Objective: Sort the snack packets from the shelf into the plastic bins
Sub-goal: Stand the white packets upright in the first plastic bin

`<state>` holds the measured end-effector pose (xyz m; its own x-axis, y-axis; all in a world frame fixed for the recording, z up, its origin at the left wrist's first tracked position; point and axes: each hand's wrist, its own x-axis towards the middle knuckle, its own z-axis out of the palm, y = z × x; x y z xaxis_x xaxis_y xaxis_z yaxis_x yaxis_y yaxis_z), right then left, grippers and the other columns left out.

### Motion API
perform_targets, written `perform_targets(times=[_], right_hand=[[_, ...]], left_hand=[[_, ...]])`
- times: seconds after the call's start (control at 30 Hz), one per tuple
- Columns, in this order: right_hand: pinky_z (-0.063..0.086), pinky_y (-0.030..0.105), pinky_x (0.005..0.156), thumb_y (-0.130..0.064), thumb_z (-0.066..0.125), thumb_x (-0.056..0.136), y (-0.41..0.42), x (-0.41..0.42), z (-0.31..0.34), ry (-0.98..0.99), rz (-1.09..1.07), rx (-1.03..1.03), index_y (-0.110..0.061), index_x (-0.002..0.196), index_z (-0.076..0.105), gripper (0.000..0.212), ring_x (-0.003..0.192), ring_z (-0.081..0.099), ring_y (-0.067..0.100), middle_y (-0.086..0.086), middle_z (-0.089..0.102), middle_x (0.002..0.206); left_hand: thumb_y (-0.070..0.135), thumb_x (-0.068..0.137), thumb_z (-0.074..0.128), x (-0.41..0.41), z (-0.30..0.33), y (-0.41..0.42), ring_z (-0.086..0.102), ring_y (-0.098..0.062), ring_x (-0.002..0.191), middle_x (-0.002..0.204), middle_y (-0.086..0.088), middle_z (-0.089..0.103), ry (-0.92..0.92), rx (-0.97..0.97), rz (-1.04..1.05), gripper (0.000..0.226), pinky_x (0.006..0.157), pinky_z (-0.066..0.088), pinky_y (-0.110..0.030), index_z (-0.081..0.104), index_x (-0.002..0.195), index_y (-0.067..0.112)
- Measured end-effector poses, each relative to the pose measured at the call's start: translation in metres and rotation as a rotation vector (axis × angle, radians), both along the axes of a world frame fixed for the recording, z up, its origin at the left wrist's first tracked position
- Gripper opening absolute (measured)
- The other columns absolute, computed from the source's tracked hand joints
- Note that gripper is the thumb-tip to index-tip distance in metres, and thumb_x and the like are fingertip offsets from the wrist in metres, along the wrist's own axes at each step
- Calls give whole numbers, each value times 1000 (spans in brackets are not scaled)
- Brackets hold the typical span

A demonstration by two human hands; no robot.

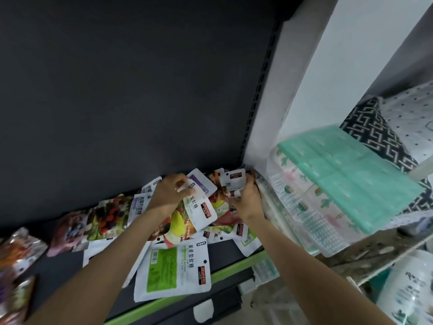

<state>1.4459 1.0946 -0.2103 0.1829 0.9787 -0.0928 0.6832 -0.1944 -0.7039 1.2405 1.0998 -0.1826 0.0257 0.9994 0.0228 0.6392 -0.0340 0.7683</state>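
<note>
Snack packets lie heaped on the dark shelf with its green front edge, piled against the back panel near the right corner, and one white packet with a green label lies face-down at the front. Your left hand pinches the top of a white packet on the heap, while your right hand grips a small white packet by the corner. Clear plastic bins with a mint lid sit just right of the shelf.

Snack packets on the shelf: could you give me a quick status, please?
Left hand grips a white packet. Right hand holds another. Nothing binned yet.
</note>
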Motion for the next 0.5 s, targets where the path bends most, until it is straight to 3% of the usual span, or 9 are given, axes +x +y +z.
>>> perform_targets(times=[0.17, 0.3, 0.4, 0.47, 0.5], right_hand=[[47, 32, 90, -13, 78, 76, 6, 0, 6, 114, -23, -112, -6, 131, 37, 69, 110, 57, 27, 10, 59, 118], [46, 37, 95, -10, 80, 72, 18, 0, 11, 157, -34, -135, -8, 118, 40, 61, 112, 56, 29, 13, 58, 119], [47, 39, 95, -14, 78, 75, 28, -2, 12, 175, -73, -120, -8, 123, 44, 59, 109, 58, 26, 7, 62, 117], [52, 39, 88, -11, 70, 82, 31, 0, 16, 183, -50, -122, -11, 118, 55, 39, 101, 62, 28, 8, 66, 113], [54, 33, 80, -8, 66, 85, 30, 1, 19, 171, -21, -109, -11, 112, 59, 27, 94, 64, 28, 8, 68, 107]], left_hand=[[20, 82, 71, -20, 4, 3, 61, -29, 88, 93, -13, 67, -59, 34, 231, 22, 76, 44, -31, 66, 94, 2], [22, 86, 68, -24, 6, 4, 58, -24, 82, 87, -8, 63, -73, 38, 297, 19, 69, 36, -26, 65, 91, 4], [21, 86, 67, -22, 3, 5, 60, -23, 81, 85, -6, 65, -125, 3, 254, 13, 69, 40, -27, 61, 85, 10], [21, 86, 67, -21, 3, 4, 63, -23, 84, 86, -5, 67, -156, -17, 212, 10, 74, 48, -30, 59, 86, 15], [22, 87, 66, -20, 4, 4, 64, -22, 85, 86, -3, 67, -162, -20, 190, 9, 78, 51, -33, 59, 86, 17]])
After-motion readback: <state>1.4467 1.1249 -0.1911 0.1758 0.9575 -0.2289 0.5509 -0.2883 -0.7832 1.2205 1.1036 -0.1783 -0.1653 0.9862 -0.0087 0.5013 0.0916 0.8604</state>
